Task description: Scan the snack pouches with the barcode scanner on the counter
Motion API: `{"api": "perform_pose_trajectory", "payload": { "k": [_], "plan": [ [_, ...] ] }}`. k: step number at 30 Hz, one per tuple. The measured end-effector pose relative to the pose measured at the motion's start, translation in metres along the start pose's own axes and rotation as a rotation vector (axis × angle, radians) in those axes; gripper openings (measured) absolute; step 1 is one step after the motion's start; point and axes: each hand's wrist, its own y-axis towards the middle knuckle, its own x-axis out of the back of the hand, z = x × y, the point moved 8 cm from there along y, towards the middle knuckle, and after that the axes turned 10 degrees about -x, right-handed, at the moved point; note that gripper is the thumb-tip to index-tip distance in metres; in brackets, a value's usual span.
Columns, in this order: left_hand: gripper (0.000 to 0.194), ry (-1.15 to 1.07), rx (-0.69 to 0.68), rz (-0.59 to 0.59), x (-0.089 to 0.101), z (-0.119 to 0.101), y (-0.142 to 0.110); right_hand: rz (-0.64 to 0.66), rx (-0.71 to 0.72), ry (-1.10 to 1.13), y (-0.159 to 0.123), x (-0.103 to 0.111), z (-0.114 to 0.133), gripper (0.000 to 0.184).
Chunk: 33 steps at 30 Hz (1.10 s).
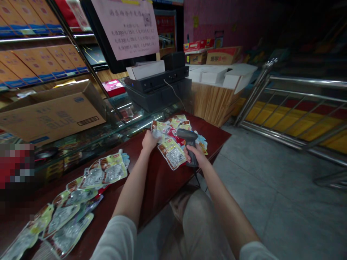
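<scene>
A dark grey handheld barcode scanner [187,134] is gripped by my right hand [197,154], fingers wrapped round its handle. Its head points left over a pile of snack packets [172,151] on the dark red table. At the left edge of that pile, my left hand [149,141] is closed on a shiny plastic snack packet [157,135]; its fingertips are partly hidden. More snack packets [112,169], yellow-green with clear windows, lie overlapping in a long row to the left of my left arm.
The dark red table [151,184] adjoins a glass counter bearing an open cardboard box [54,115] and a black cash drawer [159,90]. A paper notice [130,32] hangs on a monitor. Metal railings [298,104] stand right. A cable hangs below the scanner.
</scene>
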Motion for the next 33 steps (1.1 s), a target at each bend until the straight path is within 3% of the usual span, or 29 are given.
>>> {"api": "perform_pose_trajectory", "payload": {
  "k": [6,10,13,18,22,29,33],
  "plan": [
    [0.026,-0.361,0.009,-0.29,0.027,0.027,-0.02,-0.031,0.022,-0.039,-0.004,-0.003,0.005,0.034],
    [0.028,-0.714,-0.134,-0.399,0.037,0.026,-0.037,-0.068,0.079,-0.062,-0.012,-0.01,0.015,0.034],
    [0.038,-0.878,-0.157,-0.44,0.038,0.032,-0.05,0.0,0.023,-0.143,-0.015,-0.032,0.013,0.033],
    [0.051,-0.86,-0.133,-0.447,0.039,0.051,-0.067,0.133,-0.116,-0.146,-0.007,-0.084,-0.005,0.029],
    [0.05,-0.838,-0.059,-0.47,0.042,0.067,-0.079,0.21,-0.181,-0.094,0.01,-0.11,-0.025,0.041],
    [0.048,-0.982,0.069,-0.523,0.038,0.089,-0.082,0.195,-0.213,-0.066,0.025,-0.106,-0.04,0.04],
    [0.044,-0.983,0.069,-0.502,0.034,0.096,-0.078,0.194,-0.227,-0.094,0.022,-0.103,-0.041,0.041]
  ]
}}
